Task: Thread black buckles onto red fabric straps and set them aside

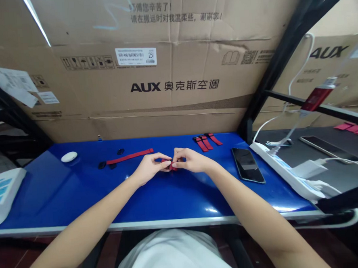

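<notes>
My left hand (153, 166) and my right hand (190, 160) meet over the middle of the blue table (177, 199). Both pinch a small red strap (174, 166), bunched up and mostly hidden by the fingers. Left of my hands lies a long red strap (130, 156) with a black buckle (102, 165) at its left end. A small black buckle piece (120, 151) rests just behind that strap. Several short red straps (204, 143) with black ends lie side by side at the back, right of my hands.
A black phone (248, 165) lies at the right, beside a white power strip (286, 171) with plugged-in cables. A white round disc (69, 157) and a white device (5, 195) sit at the left. A big cardboard box (103, 90) stands behind the table between black frame posts.
</notes>
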Action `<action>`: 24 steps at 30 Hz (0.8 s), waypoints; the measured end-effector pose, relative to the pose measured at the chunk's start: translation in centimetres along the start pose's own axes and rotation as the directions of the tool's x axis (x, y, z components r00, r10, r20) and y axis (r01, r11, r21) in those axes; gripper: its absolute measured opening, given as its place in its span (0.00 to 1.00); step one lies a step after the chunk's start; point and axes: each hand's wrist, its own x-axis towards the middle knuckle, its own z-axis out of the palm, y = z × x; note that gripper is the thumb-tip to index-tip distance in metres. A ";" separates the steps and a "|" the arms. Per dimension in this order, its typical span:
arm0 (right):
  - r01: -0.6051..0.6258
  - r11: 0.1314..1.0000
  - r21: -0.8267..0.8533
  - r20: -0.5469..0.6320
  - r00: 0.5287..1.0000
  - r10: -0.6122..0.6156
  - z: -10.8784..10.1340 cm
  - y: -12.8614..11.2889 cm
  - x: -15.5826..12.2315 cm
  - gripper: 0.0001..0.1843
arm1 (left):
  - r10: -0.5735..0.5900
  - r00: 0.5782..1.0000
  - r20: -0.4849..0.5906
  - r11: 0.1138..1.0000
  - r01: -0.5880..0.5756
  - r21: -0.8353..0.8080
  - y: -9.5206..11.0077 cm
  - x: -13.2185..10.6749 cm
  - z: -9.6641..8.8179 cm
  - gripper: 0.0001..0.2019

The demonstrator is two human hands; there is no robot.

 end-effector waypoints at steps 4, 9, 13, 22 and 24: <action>-0.029 0.999 0.046 -0.047 0.998 0.031 0.4 0.7 0.3 0.09 | -0.015 1.000 0.012 1.000 0.015 -0.022 -0.3 0.1 0.0 0.20; -0.087 0.958 0.275 -0.238 0.959 0.155 1.0 1.4 0.6 0.11 | 0.039 0.999 0.011 0.991 -0.038 -0.131 -0.2 0.3 -0.2 0.24; -0.098 0.925 0.367 -0.229 0.954 0.192 1.6 1.5 0.7 0.11 | 0.082 0.997 0.012 0.994 -0.081 -0.068 -0.2 0.3 -0.5 0.25; -0.088 0.882 0.464 -0.295 0.923 0.248 2.5 1.7 1.1 0.14 | 0.109 0.990 -0.088 0.994 -0.109 0.012 -0.3 0.4 0.0 0.25; 0.009 0.907 0.422 -0.328 0.934 0.144 2.4 1.4 1.1 0.20 | 0.148 0.980 -0.134 0.989 -0.147 0.014 -0.1 0.4 0.0 0.24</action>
